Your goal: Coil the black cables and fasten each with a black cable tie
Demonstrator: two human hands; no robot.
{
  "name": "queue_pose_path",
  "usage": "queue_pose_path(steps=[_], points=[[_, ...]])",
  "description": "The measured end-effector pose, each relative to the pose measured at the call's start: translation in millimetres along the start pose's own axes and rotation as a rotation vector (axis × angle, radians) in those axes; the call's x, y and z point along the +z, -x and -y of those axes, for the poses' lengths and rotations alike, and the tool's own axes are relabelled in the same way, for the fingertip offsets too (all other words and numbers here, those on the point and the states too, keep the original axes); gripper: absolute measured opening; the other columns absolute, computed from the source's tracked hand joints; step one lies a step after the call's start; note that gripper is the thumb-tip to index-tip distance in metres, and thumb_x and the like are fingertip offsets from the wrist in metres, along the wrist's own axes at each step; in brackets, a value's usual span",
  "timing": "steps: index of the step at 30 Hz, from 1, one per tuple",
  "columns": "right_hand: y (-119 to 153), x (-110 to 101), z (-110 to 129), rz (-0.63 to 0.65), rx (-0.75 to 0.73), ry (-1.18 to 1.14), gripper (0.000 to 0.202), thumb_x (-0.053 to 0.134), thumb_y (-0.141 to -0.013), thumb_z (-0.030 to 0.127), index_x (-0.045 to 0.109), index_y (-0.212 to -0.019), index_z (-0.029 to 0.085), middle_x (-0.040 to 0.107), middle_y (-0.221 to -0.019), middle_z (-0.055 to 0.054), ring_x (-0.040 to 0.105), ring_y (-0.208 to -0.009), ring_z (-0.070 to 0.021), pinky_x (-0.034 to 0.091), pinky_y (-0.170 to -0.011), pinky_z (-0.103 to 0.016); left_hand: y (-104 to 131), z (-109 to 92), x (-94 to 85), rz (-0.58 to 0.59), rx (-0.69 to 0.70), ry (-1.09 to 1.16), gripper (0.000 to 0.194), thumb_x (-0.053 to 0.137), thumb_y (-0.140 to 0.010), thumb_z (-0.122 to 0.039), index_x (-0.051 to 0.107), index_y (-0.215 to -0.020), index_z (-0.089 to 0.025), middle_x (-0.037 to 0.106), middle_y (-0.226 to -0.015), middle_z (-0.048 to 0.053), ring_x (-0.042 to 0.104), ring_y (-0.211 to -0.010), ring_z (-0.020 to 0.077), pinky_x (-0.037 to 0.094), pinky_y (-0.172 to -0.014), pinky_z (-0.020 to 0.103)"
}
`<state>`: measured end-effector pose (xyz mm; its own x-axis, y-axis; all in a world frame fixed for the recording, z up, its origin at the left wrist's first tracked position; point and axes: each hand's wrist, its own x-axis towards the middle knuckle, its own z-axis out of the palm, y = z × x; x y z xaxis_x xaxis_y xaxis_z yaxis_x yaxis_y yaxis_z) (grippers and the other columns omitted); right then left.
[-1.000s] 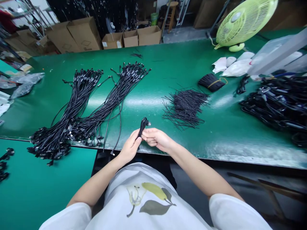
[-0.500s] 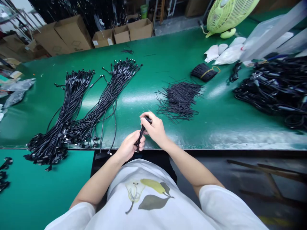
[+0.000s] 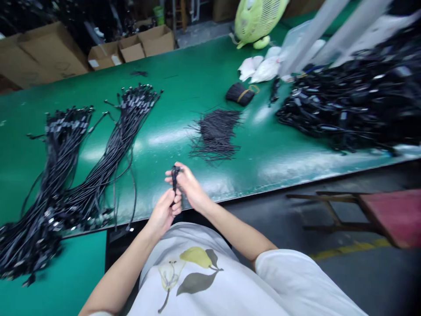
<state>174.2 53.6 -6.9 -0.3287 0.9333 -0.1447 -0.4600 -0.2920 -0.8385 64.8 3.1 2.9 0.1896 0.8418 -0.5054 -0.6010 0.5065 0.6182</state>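
Note:
Just in front of my body, a folded black cable (image 3: 174, 174) stands nearly upright between my two hands. My left hand (image 3: 166, 208) is closed around its lower end, thumb uppermost. At the upper end, my right hand (image 3: 190, 186) has its fingers behind the cable and its thumb beside it, gripping it near the top. A thin dark strand seems to stick out between the hands, too small to make out well. Beyond them on the bench lies a loose pile of short black ties (image 3: 219, 134). Behind that pile is a black tie bundle (image 3: 240, 94) with a yellow band.
Two long bunches of black cables (image 3: 121, 131) lie at the left on the green bench (image 3: 171, 109). A large heap of black cables (image 3: 355, 101) covers the right. A green fan (image 3: 258, 19), white bags (image 3: 266, 68) and cardboard boxes (image 3: 156, 41) stand at the back. A red-seated stool (image 3: 391, 215) is at lower right.
The view has swung to the right, so the bench things sit further left. My right fingers have loosened from over the cable's top and now lie behind it; my left hand keeps its hold.

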Motion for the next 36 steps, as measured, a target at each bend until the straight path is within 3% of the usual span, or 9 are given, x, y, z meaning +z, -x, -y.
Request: queue_pose_path(steps=[3, 5, 8, 13, 16, 21, 26, 32, 36], points=[[15, -9, -8, 0.018, 0.188, 0.107, 0.036, 0.055, -0.087, 0.047, 0.053, -0.114, 0.023, 0.067, -0.109, -0.004, 0.056, -0.054, -0.0049, 0.046, -0.043, -0.017, -11, 5, 1.0, -0.003, -0.017, -0.06, 0.029, 0.079, -0.073, -0.032, 0.062, -0.088, -0.015, 0.049, -0.063, -0.005, 0.043, -0.048, 0.0037, 0.032, -0.043, 0.014], [21, -17, -11, -0.015, 0.195, 0.153, 0.03, 0.052, -0.089, 0.044, 0.056, -0.108, 0.021, 0.069, -0.098, -0.002, 0.054, -0.05, -0.005, 0.044, -0.043, -0.017, -15, 12, 2.6, -0.004, -0.073, -0.084, 0.029, 0.077, -0.075, -0.032, 0.065, -0.096, -0.016, 0.058, -0.07, -0.001, 0.055, -0.06, 0.0087, 0.043, -0.052, 0.018], [24, -29, -10, -0.076, 0.073, 0.174, 0.024, 0.052, -0.09, 0.039, 0.058, -0.1, 0.018, 0.069, -0.088, -0.002, 0.064, -0.074, -0.0108, 0.052, -0.064, -0.02, -16, 22, 10.4, -0.024, -0.124, -0.04, 0.03, 0.069, -0.082, -0.039, 0.066, -0.107, -0.023, 0.069, -0.103, 0.005, 0.064, -0.095, 0.0184, 0.053, -0.076, 0.028], [25, -37, -11, -0.245, -0.123, 0.289, 0.022, 0.046, -0.093, 0.038, 0.055, -0.099, 0.019, 0.068, -0.092, -0.004, 0.065, -0.089, -0.0156, 0.051, -0.084, -0.03, -20, 29, 30.9, -0.11, 0.007, 0.117, 0.033, 0.049, -0.093, -0.044, 0.069, -0.112, -0.024, 0.064, -0.127, 0.006, 0.053, -0.124, 0.0204, 0.048, -0.097, 0.03], [29, -32, -12, -0.266, -0.229, 0.404, 0.023, 0.043, -0.094, 0.037, 0.056, -0.097, 0.018, 0.067, -0.094, -0.006, 0.064, -0.091, -0.017, 0.05, -0.087, -0.031, -25, 25, 32.4, -0.184, 0.027, 0.171, 0.042, 0.043, -0.095, -0.046, 0.071, -0.107, -0.017, 0.066, -0.125, 0.01, 0.053, -0.125, 0.0222, 0.047, -0.101, 0.031], [25, -26, -6, -0.027, -0.364, 0.544, 0.026, 0.039, -0.094, 0.029, 0.054, -0.075, 0.02, 0.065, -0.083, -0.003, 0.063, -0.095, -0.0165, 0.045, -0.097, -0.031, -24, 19, 24.3, -0.156, -0.027, 0.173, 0.036, 0.042, -0.096, -0.038, 0.071, -0.111, -0.024, 0.071, -0.116, 0.006, 0.059, -0.119, 0.0209, 0.043, -0.107, 0.034], [14, -43, 4, -0.189, -0.206, 0.416, 0.01, 0.043, -0.093, 0.031, 0.046, -0.098, 0.022, 0.059, -0.074, 0.002, 0.061, -0.071, -0.0134, 0.052, -0.072, -0.028, -19, 13, 38.5, -0.112, -0.037, 0.082, 0.034, 0.044, -0.095, -0.031, 0.068, -0.118, -0.023, 0.066, -0.125, 0.007, 0.057, -0.122, 0.0188, 0.049, -0.1, 0.028], [24, -36, -2, -0.116, -0.322, 0.431, 0.018, 0.038, -0.095, 0.036, 0.046, -0.086, 0.023, 0.059, -0.077, -0.002, 0.061, -0.078, -0.0162, 0.05, -0.083, -0.034, -24, 12, 55.0, -0.244, 0.024, 0.157, 0.038, 0.038, -0.097, -0.033, 0.073, -0.103, -0.017, 0.071, -0.113, 0.008, 0.06, -0.117, 0.017, 0.049, -0.098, 0.026], [22, -33, -9, -0.204, -0.245, 0.404, 0.018, 0.042, -0.093, 0.042, 0.045, -0.091, 0.024, 0.056, -0.074, -0.001, 0.058, -0.072, -0.0157, 0.05, -0.075, -0.034, -19, 10, 53.3, -0.184, -0.029, 0.149, 0.038, 0.04, -0.097, -0.036, 0.071, -0.106, -0.016, 0.068, -0.12, 0.011, 0.058, -0.12, 0.02, 0.049, -0.098, 0.029]])
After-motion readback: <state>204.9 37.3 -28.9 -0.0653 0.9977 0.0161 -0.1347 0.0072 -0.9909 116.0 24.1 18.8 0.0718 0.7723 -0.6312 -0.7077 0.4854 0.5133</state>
